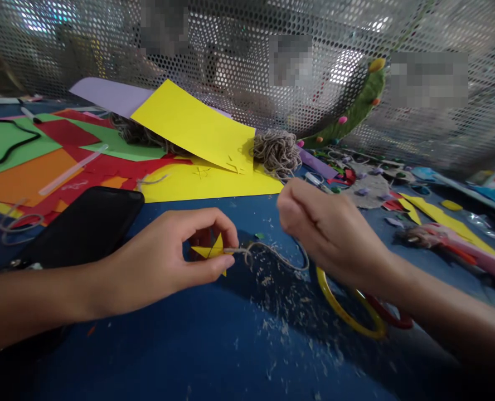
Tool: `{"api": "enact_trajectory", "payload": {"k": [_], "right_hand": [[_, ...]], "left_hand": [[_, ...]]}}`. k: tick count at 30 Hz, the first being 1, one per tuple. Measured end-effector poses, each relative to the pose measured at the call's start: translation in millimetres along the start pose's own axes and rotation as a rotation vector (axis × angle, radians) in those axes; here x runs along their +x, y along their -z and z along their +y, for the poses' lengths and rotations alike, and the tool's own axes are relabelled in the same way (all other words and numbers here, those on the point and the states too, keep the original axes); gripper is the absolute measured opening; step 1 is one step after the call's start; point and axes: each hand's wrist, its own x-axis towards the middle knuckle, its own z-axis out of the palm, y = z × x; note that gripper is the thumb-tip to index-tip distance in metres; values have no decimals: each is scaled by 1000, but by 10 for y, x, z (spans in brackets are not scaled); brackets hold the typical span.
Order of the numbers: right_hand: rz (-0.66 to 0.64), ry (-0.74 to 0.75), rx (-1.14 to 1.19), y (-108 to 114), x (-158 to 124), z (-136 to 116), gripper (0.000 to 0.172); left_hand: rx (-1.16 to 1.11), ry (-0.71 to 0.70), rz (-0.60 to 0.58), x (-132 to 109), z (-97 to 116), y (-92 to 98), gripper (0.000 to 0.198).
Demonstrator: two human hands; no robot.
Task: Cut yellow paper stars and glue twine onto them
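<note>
Between the thumb and fingertips of my left hand (180, 250) is a small yellow star (213, 249). A thin grey string (272, 249) starts at the pinched fingertips, loops loosely over the blue table (147, 345) and runs up toward my right hand (323, 223). That hand is closed in a fist, raised over the table to the right; the string's far end disappears by it, and what its fingers hold is hidden. Beneath the right wrist lie a yellow ring (331, 303) and a red ring (392, 314).
A black phone (92, 228) lies left of my left hand. Behind are yellow sheets (197, 125), a grey yarn ball (276, 151) and red paper (126, 167). A perforated metal screen (231, 67) stands at the back. Scraps and a pink tool-like object (460, 245) lie right.
</note>
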Motion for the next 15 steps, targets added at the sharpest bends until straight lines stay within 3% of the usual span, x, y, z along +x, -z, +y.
{"api": "enact_trajectory", "payload": {"k": [6,15], "right_hand": [[-213,13,360,-97,-70,-179,16],[-214,-18,411,-156,-130,-253,7]], "left_hand": [[-130,-5,-2,12,-9,-4,6],[-55,5,-40,1,-19,-8,9]]}}
